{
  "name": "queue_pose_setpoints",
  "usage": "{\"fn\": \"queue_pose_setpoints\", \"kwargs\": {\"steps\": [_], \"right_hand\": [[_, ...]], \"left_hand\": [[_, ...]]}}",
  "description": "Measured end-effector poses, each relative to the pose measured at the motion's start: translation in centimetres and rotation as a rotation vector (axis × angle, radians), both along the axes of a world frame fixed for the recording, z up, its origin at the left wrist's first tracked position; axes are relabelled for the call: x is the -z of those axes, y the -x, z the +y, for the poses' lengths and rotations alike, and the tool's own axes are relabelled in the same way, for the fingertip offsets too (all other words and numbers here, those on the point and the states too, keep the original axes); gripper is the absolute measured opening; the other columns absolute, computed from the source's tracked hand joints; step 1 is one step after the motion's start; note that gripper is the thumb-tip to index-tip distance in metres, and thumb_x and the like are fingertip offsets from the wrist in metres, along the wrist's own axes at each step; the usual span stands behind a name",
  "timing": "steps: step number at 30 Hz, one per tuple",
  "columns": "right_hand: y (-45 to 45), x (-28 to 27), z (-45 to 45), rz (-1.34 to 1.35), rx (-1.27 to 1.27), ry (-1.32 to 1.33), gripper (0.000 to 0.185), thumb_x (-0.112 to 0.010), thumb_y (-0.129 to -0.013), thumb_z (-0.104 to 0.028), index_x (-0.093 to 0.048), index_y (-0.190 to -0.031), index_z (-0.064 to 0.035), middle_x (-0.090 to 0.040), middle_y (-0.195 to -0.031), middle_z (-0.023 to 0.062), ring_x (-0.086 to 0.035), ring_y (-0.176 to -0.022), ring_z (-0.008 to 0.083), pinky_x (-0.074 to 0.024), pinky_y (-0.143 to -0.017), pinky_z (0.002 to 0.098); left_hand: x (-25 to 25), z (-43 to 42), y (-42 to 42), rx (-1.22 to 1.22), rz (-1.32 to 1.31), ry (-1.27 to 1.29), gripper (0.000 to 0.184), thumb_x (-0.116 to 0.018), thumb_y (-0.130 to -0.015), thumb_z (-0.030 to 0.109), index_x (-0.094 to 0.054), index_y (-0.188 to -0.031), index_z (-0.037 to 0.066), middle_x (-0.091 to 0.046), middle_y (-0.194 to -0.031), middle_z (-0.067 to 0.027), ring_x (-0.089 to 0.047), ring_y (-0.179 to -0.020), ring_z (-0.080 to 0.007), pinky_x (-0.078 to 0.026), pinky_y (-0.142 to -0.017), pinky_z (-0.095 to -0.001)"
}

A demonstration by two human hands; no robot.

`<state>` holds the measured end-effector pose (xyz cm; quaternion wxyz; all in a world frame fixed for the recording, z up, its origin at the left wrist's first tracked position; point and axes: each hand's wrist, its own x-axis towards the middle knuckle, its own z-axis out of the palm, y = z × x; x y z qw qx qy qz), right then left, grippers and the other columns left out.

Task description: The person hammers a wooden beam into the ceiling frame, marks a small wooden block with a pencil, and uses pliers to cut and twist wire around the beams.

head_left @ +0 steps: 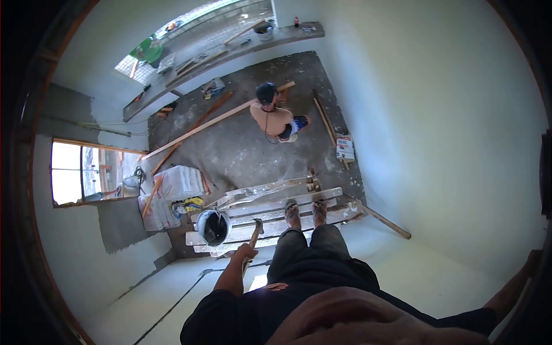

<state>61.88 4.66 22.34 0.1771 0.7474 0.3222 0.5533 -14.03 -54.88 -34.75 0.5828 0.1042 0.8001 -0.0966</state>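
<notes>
Dark shirt point(221, 310) nearest us, worn by the person whose two hands we follow. Left hand point(245, 252) closed round the wooden handle of a hammer point(255, 233); fingers sit partway along it, head end pointing forward over the planks, perhaps for an easy, balanced carry. Right hand point(532, 265) reaches far out to the edge of view, dim and cut short by the rim; we cannot tell whether it is open or gripping, though the outstretched arm suggests steadying. Sandalled feet point(292, 214) stand close together on a plank platform point(345, 214), whose boards leave gaps, which may explain the careful stance. White bucket point(201, 221) rests on the same boards, just left of the hammer; we take it as kept within reach of whoever stands there. Round pole point(391, 225) juts out past the right end, presumably part of the support. Beyond and lower, we note a co-worker point(270, 119) crouched on the grey floor point(241, 155) beside a long timber point(201, 128), probably laid diagonally because its length needs the room. Window ledge point(293, 35) holds another bucket point(263, 30) and loose pieces, seemingly off the floor for convenience.
</notes>
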Motion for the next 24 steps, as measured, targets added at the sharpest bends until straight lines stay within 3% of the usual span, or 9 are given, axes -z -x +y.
{"fn": "queue_pose_setpoints", "kwargs": {"steps": [2, 6, 9, 11, 13, 17, 18, 20, 24], "right_hand": [[0.8, 1.7, 1.9, 0.041, -0.022, 0.005, 0.045, -0.055, -0.084, -0.039, -0.043, -0.120, -0.0148, -0.056, -0.106, 0.0098, -0.058, -0.097, 0.0287, -0.0497, -0.074, 0.0485], [6.4, 11.0, 9.2, 0.203, -0.179, 0.118, 0.059, -0.055, -0.084, -0.042, -0.035, -0.134, -0.0160, -0.053, -0.120, 0.0111, -0.055, -0.108, 0.0296, -0.0477, -0.081, 0.0514], [22.4, 22.2, 10.6, 0.602, -0.195, 0.509, 0.063, -0.055, -0.084, -0.045, -0.036, -0.138, -0.0190, -0.041, -0.136, 0.0076, -0.042, -0.124, 0.0314, -0.0390, -0.092, 0.0572], [27.8, 33.2, 11.1, 0.804, -0.458, 0.750, 0.068, -0.061, -0.081, -0.042, -0.037, -0.138, -0.0133, -0.042, -0.138, 0.0096, -0.042, -0.126, 0.0295, -0.0346, -0.097, 0.0588], [36.6, 39.8, 7.5, 0.973, -0.574, 1.066, 0.074, -0.067, -0.075, -0.040, -0.039, -0.136, -0.0083, -0.043, -0.137, 0.0136, -0.041, -0.127, 0.0285, -0.0346, -0.102, 0.0515], [50.1, 46.9, -1.2, 1.135, -0.781, 1.574, 0.073, -0.071, -0.070, -0.040, -0.049, -0.130, -0.0037, -0.052, -0.130, 0.0181, -0.049, -0.121, 0.0317, -0.0403, -0.101, 0.0388], [52.8, 46.2, -3.8, 1.014, -0.889, 1.673, 0.071, -0.072, -0.071, -0.040, -0.050, -0.129, -0.0037, -0.054, -0.127, 0.0187, -0.051, -0.118, 0.0323, -0.0416, -0.100, 0.0383], [57.2, 45.5, -6.9, 0.896, -0.887, 1.885, 0.068, -0.071, -0.073, -0.038, -0.050, -0.129, -0.0069, -0.053, -0.128, 0.0185, -0.050, -0.119, 0.0325, -0.0414, -0.100, 0.0382], [62.9, 45.7, -9.1, 0.893, -1.109, 1.946, 0.059, -0.071, -0.073, -0.034, -0.055, -0.124, -0.0089, -0.060, -0.115, 0.0188, -0.057, -0.109, 0.0323, -0.0460, -0.094, 0.0378]], "left_hand": [[-0.8, -2.1, -0.9, 0.089, 0.008, -0.026, 0.050, -0.072, -0.074, 0.038, -0.065, -0.096, -0.006, -0.068, -0.084, -0.0165, -0.068, -0.070, -0.0267, -0.054, -0.065, -0.0373], [-0.3, -6.8, -2.9, -0.147, -0.042, 0.069, 0.057, -0.070, -0.074, 0.047, -0.065, -0.099, -0.004, -0.068, -0.088, -0.0159, -0.067, -0.073, -0.0253, -0.053, -0.066, -0.0391], [-2.7, -9.0, -4.8, -0.241, 0.011, 0.075, 0.064, -0.066, -0.075, 0.054, -0.065, -0.101, -0.004, -0.067, -0.093, -0.0191, -0.066, -0.084, -0.0306, -0.052, -0.075, -0.0400], [-6.0, -9.4, -5.6, -0.187, 0.044, 0.006, 0.068, -0.059, -0.076, 0.060, -0.065, -0.101, -0.003, -0.066, -0.095, -0.0219, -0.065, -0.088, -0.0353, -0.050, -0.080, -0.0399], [-9.7, -10.1, -7.3, -0.359, 0.110, -0.076, 0.067, -0.061, -0.075, 0.058, -0.064, -0.098, -0.005, -0.066, -0.091, -0.0223, -0.065, -0.088, -0.0345, -0.050, -0.079, -0.0409], [-13.6, -13.0, -14.4, -0.639, 0.529, -0.291, 0.060, -0.064, -0.075, 0.053, -0.064, -0.090, -0.005, -0.066, -0.086, -0.0211, -0.065, -0.084, -0.0337, -0.050, -0.076, -0.0409], [-9.0, -17.2, -17.5, -0.890, 0.622, -0.584, 0.048, -0.069, -0.074, 0.045, -0.062, -0.084, -0.002, -0.065, -0.077, -0.0183, -0.066, -0.074, -0.0310, -0.051, -0.071, -0.0397], [-19.1, -11.4, -17.7, -0.935, 0.699, -0.452, 0.037, -0.072, -0.074, 0.034, -0.059, -0.080, 0.000, -0.063, -0.067, -0.0141, -0.064, -0.059, -0.0242, -0.051, -0.059, -0.0362], [-20.5, -10.6, -16.0, -1.344, 0.756, -0.620, 0.021, -0.069, -0.079, 0.013, -0.051, -0.078, 0.004, -0.049, -0.053, -0.0017, -0.048, -0.038, -0.0120, -0.039, -0.037, -0.0282]]}}
